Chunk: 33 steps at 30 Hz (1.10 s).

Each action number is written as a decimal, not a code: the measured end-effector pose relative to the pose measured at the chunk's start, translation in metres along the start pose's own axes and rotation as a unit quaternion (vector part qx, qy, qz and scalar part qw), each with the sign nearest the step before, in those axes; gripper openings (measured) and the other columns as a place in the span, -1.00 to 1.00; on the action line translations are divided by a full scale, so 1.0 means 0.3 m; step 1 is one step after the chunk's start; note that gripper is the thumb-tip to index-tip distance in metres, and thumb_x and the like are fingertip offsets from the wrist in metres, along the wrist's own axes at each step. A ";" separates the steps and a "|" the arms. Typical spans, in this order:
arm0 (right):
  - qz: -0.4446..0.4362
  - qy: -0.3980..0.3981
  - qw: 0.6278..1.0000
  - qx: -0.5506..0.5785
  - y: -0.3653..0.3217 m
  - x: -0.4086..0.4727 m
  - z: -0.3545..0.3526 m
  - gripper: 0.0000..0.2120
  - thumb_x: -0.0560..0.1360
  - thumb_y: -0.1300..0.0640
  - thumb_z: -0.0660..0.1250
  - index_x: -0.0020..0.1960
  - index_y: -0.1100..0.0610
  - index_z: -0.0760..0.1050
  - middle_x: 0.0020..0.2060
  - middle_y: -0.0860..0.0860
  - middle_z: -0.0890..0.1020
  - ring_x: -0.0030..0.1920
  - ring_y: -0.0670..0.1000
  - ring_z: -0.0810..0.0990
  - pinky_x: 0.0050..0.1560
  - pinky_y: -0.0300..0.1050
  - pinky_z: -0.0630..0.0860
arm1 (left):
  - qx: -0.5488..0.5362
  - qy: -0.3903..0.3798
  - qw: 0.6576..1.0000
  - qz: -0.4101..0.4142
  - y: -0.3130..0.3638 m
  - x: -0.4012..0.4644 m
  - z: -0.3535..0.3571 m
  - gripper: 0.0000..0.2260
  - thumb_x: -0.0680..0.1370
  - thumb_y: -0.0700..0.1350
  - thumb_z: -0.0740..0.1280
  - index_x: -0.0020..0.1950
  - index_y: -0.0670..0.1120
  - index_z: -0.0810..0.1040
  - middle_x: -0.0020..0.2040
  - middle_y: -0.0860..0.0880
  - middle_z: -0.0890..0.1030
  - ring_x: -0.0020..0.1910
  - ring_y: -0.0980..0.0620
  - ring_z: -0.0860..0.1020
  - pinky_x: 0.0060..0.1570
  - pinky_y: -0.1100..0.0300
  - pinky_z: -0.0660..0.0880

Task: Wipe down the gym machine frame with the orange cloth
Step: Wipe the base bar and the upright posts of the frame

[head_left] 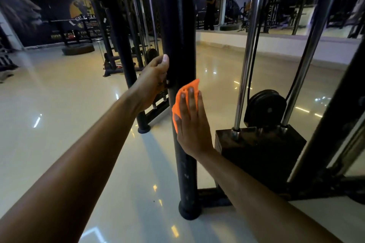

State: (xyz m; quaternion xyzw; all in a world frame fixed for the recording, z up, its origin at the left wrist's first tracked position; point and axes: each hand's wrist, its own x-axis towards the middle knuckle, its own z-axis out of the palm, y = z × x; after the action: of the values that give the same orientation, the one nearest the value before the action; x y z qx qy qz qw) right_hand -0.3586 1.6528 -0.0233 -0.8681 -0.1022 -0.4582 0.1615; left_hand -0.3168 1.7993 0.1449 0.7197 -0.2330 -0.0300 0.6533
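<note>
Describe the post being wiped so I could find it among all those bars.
Start at the black weight stack low on the right. Just left of it a thick matte black post runs down to a round foot. Unlike the shiny chrome rods, it has the left hand gripping it and the right hand pressing an orange cloth on it.

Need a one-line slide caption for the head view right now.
Right hand presses the orange cloth flat against the black upright post while the left hand grips it higher up.

Glossy pale floor (59, 114), wall mirror (286, 2), dim light
</note>
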 end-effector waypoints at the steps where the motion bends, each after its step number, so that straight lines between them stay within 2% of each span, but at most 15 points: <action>1: 0.003 -0.015 1.000 0.003 0.014 -0.054 0.020 -0.33 0.80 0.00 0.15 0.78 0.17 -0.07 0.76 0.22 -0.05 0.75 0.32 -0.07 0.62 0.31 0.29 | 0.005 0.007 1.000 -0.001 -0.005 -0.010 0.006 -0.62 0.78 0.06 0.21 0.56 -0.04 0.44 0.12 0.06 0.70 0.18 -0.04 0.69 0.45 -0.16 0.51; 3: 0.000 -0.025 1.000 0.012 0.019 -0.085 0.032 -0.34 0.79 0.00 0.14 0.77 0.19 -0.04 0.75 0.24 -0.04 0.75 0.33 -0.06 0.62 0.33 0.27 | 0.010 0.018 1.000 -0.003 -0.027 -0.031 0.021 -0.65 0.78 0.03 0.23 0.52 -0.08 0.46 0.04 0.10 0.70 0.04 0.09 0.70 0.38 -0.05 0.55; 5: -0.004 0.002 1.000 0.031 -0.012 -0.020 0.004 -0.35 0.79 0.00 0.11 0.76 0.23 -0.01 0.75 0.27 -0.03 0.74 0.33 -0.04 0.64 0.33 0.23 | 0.020 0.017 1.000 -0.003 -0.052 -0.048 0.044 -0.69 0.80 0.03 0.18 0.45 -0.09 0.48 -0.12 0.18 0.67 -0.13 0.21 0.66 0.13 0.14 0.62; 7: 0.008 0.040 0.997 0.065 -0.037 0.062 -0.020 -0.34 0.77 -0.02 0.09 0.75 0.23 -0.02 0.75 0.26 -0.03 0.75 0.32 -0.03 0.65 0.33 0.21 | 0.021 0.014 1.000 -0.007 -0.084 -0.065 0.065 -0.70 0.81 0.06 0.13 0.36 -0.11 0.48 -0.19 0.16 0.60 -0.20 0.20 0.59 -0.04 0.19 0.56; 10: 0.018 0.063 0.995 0.073 -0.028 0.022 0.029 -0.37 0.80 0.00 0.10 0.75 0.21 -0.02 0.75 0.22 -0.03 0.75 0.31 -0.05 0.63 0.37 0.25 | 0.015 -0.001 1.000 -0.017 -0.151 -0.084 0.082 -0.60 0.80 0.17 0.07 0.40 -0.05 0.52 0.06 -0.03 0.61 0.05 -0.01 0.60 0.18 0.03 0.54; 13: 0.012 -0.006 0.999 0.049 0.050 -0.226 0.151 -0.36 0.80 0.05 0.16 0.76 0.20 -0.02 0.75 0.24 -0.03 0.75 0.31 -0.09 0.62 0.36 0.28 | 0.007 -0.010 0.999 -0.030 -0.242 -0.116 0.092 -0.59 0.77 0.26 0.05 0.45 0.12 0.52 0.42 0.03 0.62 0.41 0.02 0.58 0.50 -0.07 0.45; 16: -0.008 -0.048 0.998 0.046 0.091 -0.335 0.209 -0.34 0.79 0.01 0.15 0.76 0.21 -0.04 0.74 0.29 -0.03 0.74 0.35 -0.07 0.62 0.39 0.25 | 0.011 0.004 1.000 -0.022 -0.294 -0.132 0.103 -0.64 0.78 0.24 0.06 0.36 0.13 0.55 0.38 0.05 0.63 0.34 0.01 0.59 0.42 0.02 0.44; 18: -0.005 -0.023 0.997 0.070 0.062 -0.261 0.170 -0.38 0.81 -0.01 0.06 0.75 0.25 0.00 0.74 0.31 -0.03 0.74 0.36 -0.06 0.66 0.36 0.19 | 0.009 0.014 1.000 -0.014 -0.298 -0.126 0.118 -0.68 0.79 0.21 0.06 0.26 0.12 0.54 0.26 0.06 0.64 0.24 0.02 0.60 0.23 0.15 0.52; 20: -0.006 0.013 0.996 0.090 0.037 -0.157 0.129 -0.37 0.81 -0.07 -0.06 0.74 0.28 0.03 0.74 0.29 -0.06 0.74 0.34 -0.04 0.71 0.30 0.12 | 0.013 0.025 1.000 -0.005 -0.310 -0.119 0.122 -0.66 0.80 0.18 0.03 0.26 0.09 0.54 0.13 0.16 0.72 0.13 0.19 0.68 0.08 0.28 0.59; 22: 0.001 0.033 0.995 0.099 0.047 -0.148 0.135 -0.38 0.81 -0.06 0.00 0.74 0.29 0.05 0.74 0.26 -0.04 0.75 0.31 -0.03 0.72 0.26 0.11 | 0.014 0.036 0.999 -0.001 -0.337 -0.124 0.129 -0.64 0.79 0.23 0.03 0.32 0.11 0.53 0.18 0.14 0.72 0.18 0.18 0.68 0.18 0.18 0.55; 24: 0.017 0.020 0.996 0.087 0.079 -0.260 0.196 -0.36 0.80 0.03 0.18 0.74 0.30 0.05 0.74 0.27 -0.03 0.75 0.30 -0.03 0.69 0.29 0.17 | 0.000 0.037 0.999 -0.019 -0.373 -0.144 0.138 -0.58 0.78 0.27 0.04 0.46 0.11 0.50 0.37 0.01 0.66 0.35 0.04 0.61 0.34 0.04 0.50; 25: 0.022 0.005 0.997 0.079 0.094 -0.331 0.227 -0.33 0.79 0.04 0.23 0.74 0.30 0.04 0.74 0.28 -0.03 0.75 0.32 -0.02 0.66 0.31 0.21 | -0.010 0.033 0.999 -0.025 -0.392 -0.154 0.141 -0.59 0.79 0.24 0.05 0.47 0.09 0.51 0.38 -0.04 0.66 0.37 -0.01 0.61 0.39 0.01 0.49; 29: 0.043 -0.002 0.995 0.092 0.079 -0.380 0.262 -0.32 0.80 0.02 0.19 0.75 0.26 -0.04 0.74 0.29 -0.06 0.74 0.33 0.00 0.64 0.32 0.24 | -0.038 0.034 0.998 -0.034 -0.455 -0.176 0.140 -0.71 0.80 0.14 0.10 0.30 0.13 0.57 0.21 0.13 0.73 0.17 0.20 0.68 0.29 0.11 0.50; 31: 0.057 0.024 0.991 0.118 0.038 -0.283 0.224 -0.33 0.80 0.02 0.18 0.75 0.26 -0.05 0.75 0.26 -0.08 0.75 0.29 -0.01 0.70 0.25 0.17 | -0.025 0.035 0.999 -0.032 -0.490 -0.178 0.132 -0.66 0.78 0.19 0.13 0.46 0.11 0.51 0.37 0.08 0.65 0.33 0.16 0.61 0.35 0.07 0.48; 33: 0.055 0.048 0.990 0.120 0.028 -0.230 0.211 -0.33 0.80 0.02 0.19 0.75 0.25 -0.05 0.75 0.22 -0.11 0.76 0.26 -0.03 0.72 0.19 0.13 | -0.028 0.041 0.997 -0.054 -0.539 -0.178 0.122 -0.51 0.74 0.26 0.19 0.64 0.14 0.36 0.53 0.05 0.52 0.53 0.01 0.48 0.41 -0.06 0.43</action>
State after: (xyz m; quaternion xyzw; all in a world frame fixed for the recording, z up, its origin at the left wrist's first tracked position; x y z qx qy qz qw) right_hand -0.3463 1.6668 -0.1155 -0.8237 -0.1004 -0.4740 0.2945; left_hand -0.3290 1.7916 -0.0287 0.7129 -0.1658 -0.0419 0.6801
